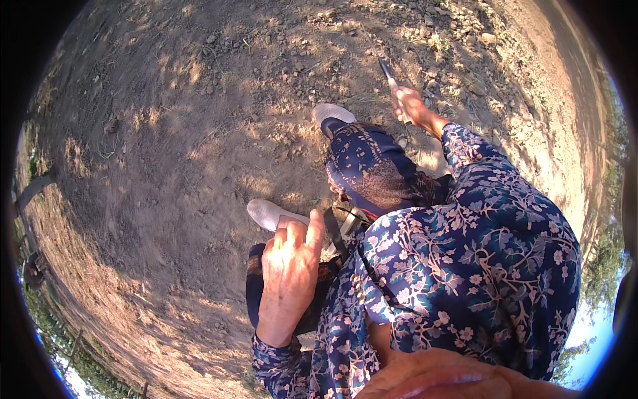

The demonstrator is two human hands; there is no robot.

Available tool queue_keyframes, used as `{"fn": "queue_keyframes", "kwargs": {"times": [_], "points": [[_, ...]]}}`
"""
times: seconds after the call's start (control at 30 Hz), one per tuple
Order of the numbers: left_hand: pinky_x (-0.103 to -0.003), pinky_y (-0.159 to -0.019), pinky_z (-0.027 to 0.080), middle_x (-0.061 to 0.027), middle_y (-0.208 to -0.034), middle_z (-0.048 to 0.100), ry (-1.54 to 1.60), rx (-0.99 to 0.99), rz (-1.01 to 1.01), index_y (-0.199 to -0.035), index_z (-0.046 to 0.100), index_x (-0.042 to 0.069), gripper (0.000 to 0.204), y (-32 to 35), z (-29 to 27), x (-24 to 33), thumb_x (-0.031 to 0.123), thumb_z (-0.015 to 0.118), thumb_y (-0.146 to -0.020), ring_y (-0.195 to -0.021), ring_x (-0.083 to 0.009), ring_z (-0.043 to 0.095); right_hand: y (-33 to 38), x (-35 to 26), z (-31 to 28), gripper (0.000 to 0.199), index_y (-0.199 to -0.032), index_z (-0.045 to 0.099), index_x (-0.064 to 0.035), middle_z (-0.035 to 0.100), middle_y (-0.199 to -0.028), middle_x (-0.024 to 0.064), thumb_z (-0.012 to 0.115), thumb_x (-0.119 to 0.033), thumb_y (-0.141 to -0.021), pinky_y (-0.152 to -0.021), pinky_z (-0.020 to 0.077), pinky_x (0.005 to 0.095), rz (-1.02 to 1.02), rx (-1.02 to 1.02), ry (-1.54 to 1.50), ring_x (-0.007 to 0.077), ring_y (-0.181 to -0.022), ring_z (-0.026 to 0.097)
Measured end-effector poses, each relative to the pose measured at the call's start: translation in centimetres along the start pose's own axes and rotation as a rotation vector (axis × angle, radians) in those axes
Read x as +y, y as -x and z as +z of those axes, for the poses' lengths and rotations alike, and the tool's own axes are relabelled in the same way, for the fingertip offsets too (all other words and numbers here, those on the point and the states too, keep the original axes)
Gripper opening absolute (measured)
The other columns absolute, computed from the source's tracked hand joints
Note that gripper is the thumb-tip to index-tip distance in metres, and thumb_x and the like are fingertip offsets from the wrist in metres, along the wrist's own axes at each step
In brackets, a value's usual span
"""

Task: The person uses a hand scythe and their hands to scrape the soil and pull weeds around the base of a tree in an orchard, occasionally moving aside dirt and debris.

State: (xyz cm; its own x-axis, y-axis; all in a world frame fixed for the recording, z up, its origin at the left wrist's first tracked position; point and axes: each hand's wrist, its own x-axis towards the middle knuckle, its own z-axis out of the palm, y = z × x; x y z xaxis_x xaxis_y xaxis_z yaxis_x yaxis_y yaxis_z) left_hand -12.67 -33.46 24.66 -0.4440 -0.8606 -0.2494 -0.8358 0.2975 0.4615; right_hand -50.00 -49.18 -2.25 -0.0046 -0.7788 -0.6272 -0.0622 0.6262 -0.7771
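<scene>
Our right hand (411, 105) is clenched around the pale handle of a slim tool (388, 73), its dark blade tip angled down at the dry, pebbly soil (199, 133) just beyond our right shoe (332, 112). We judge that a firm grip and shallow, controlled strokes suit ground this crumbly. Our left hand (290, 276) lies flat, fingers released, on the dark cloth of our left knee, beside the pale left shoe (269, 214). Our floral sleeves are soft printed fabric.

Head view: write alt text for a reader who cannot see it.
A person crouched on dry, stony soil grips a tool's handle in the right hand, reaching forward. The left hand rests on the knee, above a pale shoe.
</scene>
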Motion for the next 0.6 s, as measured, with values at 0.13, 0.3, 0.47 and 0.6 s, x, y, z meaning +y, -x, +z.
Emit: {"fn": "queue_keyframes", "kwargs": {"times": [0.13, 0.3, 0.47, 0.6], "points": [[-0.039, -0.07, 0.05, -0.0153, -0.093, 0.054, -0.007, -0.104, -0.036, -0.125, 0.046, 0.001, 0.047, 1.0, -0.1, 0.4, 0.005, 0.054, -0.079, -0.083, -0.0312, 0.058, 8.5, 1.5, -0.3, 0.027, -0.088, 0.045, -0.0133, 0.047, -0.063, 0.0001, 0.05, -0.04, -0.093, -0.036, 0.0357, 0.0257, 0.24, -0.045, -0.009, 0.01, -0.047, 0.047], [-0.038, -0.065, 0.05, -0.0144, -0.089, 0.057, -0.046, -0.071, -0.041, -0.121, 0.05, 0.002, 0.041, 0.8, 0.5, -0.1, 0.007, 0.056, -0.081, -0.079, -0.0303, 0.059, 11.5, 2.4, -0.1, 0.031, -0.085, 0.045, -0.0105, 0.045, -0.062, 0.0007, 0.049, -0.04, -0.094, -0.038, 0.0354, 0.0266, 0.356, 0.084, 0.072, 0.0111, -0.046, 0.043], [-0.039, -0.066, 0.05, -0.0134, -0.09, 0.058, -0.032, -0.108, -0.094, -0.119, 0.051, 0.001, 0.036, 0.3, 0.5, 0.3, 0.009, 0.054, -0.083, -0.08, -0.0298, 0.06, 3.5, 1.4, -2.3, 0.02, -0.087, 0.045, -0.0096, 0.049, -0.066, 0.0044, 0.052, -0.028, -0.093, -0.038, 0.0403, 0.028, 0.164, 0.14, -0.154, 0.0133, -0.048, 0.048], [-0.039, -0.064, 0.051, -0.0131, -0.086, 0.058, -0.105, -0.065, -0.112, -0.118, 0.053, 0.002, 0.039, 0.5, 1.1, 0.0, 0.008, 0.058, -0.08, -0.078, -0.0299, 0.061, -5.5, -3.4, -2.8, 0.022, -0.093, 0.042, -0.0031, 0.049, -0.07, 0.0121, 0.049, -0.024, -0.095, -0.041, 0.0412, 0.0354, 0.116, 0.258, -0.417, 0.0185, -0.05, 0.047]]}}
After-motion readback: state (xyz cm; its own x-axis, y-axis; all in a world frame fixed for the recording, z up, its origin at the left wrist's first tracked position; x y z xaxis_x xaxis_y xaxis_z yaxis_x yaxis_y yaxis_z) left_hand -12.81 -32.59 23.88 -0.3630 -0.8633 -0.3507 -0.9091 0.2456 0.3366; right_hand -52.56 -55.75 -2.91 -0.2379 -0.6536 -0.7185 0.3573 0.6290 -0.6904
